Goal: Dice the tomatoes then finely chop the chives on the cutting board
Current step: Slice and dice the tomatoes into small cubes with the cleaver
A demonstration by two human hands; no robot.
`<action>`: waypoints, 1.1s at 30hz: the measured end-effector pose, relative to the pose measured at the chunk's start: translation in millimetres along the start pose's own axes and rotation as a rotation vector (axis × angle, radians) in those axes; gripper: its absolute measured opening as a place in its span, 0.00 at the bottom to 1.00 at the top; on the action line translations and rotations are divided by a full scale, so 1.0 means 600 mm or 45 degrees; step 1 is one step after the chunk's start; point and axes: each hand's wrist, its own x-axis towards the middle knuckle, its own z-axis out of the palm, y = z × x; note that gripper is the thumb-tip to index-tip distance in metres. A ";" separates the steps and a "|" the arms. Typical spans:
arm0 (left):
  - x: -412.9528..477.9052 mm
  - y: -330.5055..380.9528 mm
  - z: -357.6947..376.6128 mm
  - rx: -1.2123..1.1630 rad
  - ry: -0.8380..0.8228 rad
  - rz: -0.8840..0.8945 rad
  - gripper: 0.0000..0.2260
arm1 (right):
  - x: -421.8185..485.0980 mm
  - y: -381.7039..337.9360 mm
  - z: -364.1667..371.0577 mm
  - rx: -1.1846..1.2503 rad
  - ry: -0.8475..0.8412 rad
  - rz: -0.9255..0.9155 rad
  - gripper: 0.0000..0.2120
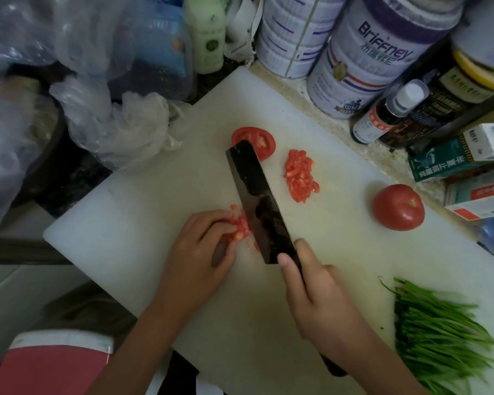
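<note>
Tomato piece (240,228) wants close, even cuts here, I'd say, with those left grip (200,246) fingertips curled back from the knife (260,206) (blade's touching the piece). It sits near the cutting board (154,195) middle, pinched under the left grip; right grip (320,297) is wrapped round the handle. Whole tomato (398,207) and chives (439,332) lie untouched to the right.

I see a white cutting board (143,223) carrying a whole red tomato (398,207) by its right edge. A tomato half (264,139) lies cut face up near the far edge, with a diced pile (299,179) just beside it. A partly diced piece (240,227) sits mid-board against the dark cleaver (257,201). Green chives (439,337) lie bundled at the near right corner.
</note>
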 end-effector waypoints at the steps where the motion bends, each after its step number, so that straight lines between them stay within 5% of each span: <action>1: -0.001 0.000 -0.001 -0.014 -0.009 -0.005 0.07 | 0.000 0.001 0.000 0.015 -0.013 -0.002 0.10; 21: -0.001 0.007 -0.004 -0.012 0.048 -0.024 0.04 | -0.006 -0.010 0.031 -0.272 -0.091 -0.095 0.06; 25: -0.002 0.003 -0.006 -0.002 0.025 -0.048 0.05 | 0.017 -0.025 0.052 -0.456 -0.054 -0.139 0.15; 33: -0.001 0.005 -0.003 0.029 0.031 -0.028 0.06 | 0.008 -0.003 0.060 -0.375 0.006 -0.139 0.16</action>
